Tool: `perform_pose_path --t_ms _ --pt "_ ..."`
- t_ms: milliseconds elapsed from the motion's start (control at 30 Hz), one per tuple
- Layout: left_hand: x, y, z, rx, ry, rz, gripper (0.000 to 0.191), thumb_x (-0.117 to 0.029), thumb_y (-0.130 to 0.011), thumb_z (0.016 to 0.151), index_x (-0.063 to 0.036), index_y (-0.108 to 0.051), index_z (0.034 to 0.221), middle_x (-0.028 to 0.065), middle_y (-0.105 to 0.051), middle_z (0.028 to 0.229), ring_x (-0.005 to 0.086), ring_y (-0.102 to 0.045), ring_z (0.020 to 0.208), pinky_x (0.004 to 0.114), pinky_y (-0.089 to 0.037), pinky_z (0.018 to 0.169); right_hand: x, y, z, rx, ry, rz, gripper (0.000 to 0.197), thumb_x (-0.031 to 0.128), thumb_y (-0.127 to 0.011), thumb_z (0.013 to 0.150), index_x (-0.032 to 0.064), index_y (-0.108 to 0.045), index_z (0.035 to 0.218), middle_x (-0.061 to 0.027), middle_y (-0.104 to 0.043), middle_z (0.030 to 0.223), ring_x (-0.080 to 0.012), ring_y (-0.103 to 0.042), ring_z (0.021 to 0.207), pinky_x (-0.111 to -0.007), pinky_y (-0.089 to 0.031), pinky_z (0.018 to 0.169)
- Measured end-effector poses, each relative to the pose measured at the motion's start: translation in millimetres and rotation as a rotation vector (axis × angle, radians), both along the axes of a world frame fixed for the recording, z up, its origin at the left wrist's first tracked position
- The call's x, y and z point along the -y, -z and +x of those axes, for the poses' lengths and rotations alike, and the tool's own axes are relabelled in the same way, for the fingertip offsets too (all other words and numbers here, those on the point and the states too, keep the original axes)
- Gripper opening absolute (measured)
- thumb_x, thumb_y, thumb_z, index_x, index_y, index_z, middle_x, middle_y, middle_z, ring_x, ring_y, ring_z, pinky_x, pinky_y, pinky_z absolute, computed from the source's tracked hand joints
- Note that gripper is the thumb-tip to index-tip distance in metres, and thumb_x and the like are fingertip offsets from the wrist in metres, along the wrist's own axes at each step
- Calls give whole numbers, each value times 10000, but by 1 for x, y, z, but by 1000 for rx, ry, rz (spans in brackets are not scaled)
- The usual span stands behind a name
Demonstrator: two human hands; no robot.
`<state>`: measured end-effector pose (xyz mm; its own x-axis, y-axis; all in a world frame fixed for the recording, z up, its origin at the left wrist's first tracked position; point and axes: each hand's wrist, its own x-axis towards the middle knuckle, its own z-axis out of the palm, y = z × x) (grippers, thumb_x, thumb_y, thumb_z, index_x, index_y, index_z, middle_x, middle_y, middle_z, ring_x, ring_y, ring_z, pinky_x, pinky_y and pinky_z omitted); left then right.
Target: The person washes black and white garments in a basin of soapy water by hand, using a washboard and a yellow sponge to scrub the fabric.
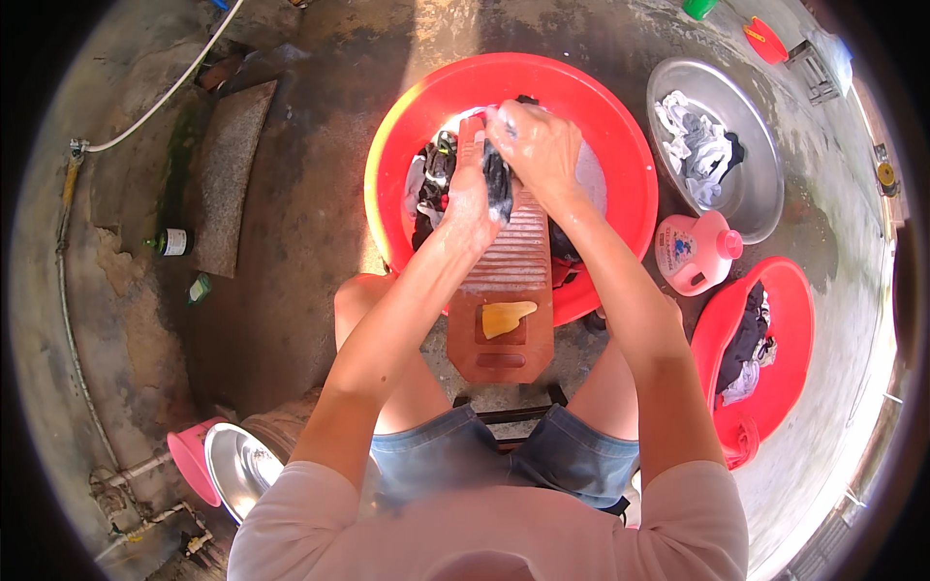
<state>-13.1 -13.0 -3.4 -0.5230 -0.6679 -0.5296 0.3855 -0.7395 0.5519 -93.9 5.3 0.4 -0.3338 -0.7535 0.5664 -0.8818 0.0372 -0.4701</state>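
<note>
A soapy dark cloth (498, 178) is bunched between my two hands above the ridged brown washboard (508, 254). My right hand (536, 141), with suds on its knuckles, grips the cloth's upper end. My left hand (471, 192) holds the cloth from the left side, fingers pointing away from me. The washboard leans into a big red plastic basin (625, 145), its near end between my knees. A yellow piece of soap (505, 319) sits in the board's recess. Wet dark and patterned clothes (436, 171) lie in the basin at left, and sudsy water shows at right.
On the right stand a metal basin (759, 196) with white and grey clothes, a pink detergent jug (694, 254) and a red tub (792, 348) with more clothes. Leftward are a stone slab (229, 181), a green bottle (171, 242) and a metal bowl (236, 465). A hose (171, 91) runs along the wall.
</note>
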Motion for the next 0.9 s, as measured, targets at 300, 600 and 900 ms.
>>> perform_pose_path --t_ms 300,600,900 --pt "11 10 12 -134 70 -177 328 -374 -449 916 -81 -573 1000 49 -614 958 144 -591 861 288 -488 758 0 7 -31 135 -155 35 317 275 -531 857 20 -581 675 -100 -518 606 -264 -554 583 -365 -424 541" --pt "47 -10 66 -22 204 -334 358 -157 -618 788 2 -534 1097 100 -616 1017 196 -595 925 334 -454 855 -20 -2 -74 820 -684 602 198 168 -599 840 77 -520 997 -39 -547 1031 -130 -498 1008 -277 -365 884" --pt "42 -10 54 -67 -31 -159 230 -96 -530 801 1 -560 1008 94 -624 925 191 -614 844 325 -506 766 -20 5 -14 1064 -341 217 429 298 -638 822 -2 -478 1083 -114 -578 962 -197 -567 902 -297 -436 827"
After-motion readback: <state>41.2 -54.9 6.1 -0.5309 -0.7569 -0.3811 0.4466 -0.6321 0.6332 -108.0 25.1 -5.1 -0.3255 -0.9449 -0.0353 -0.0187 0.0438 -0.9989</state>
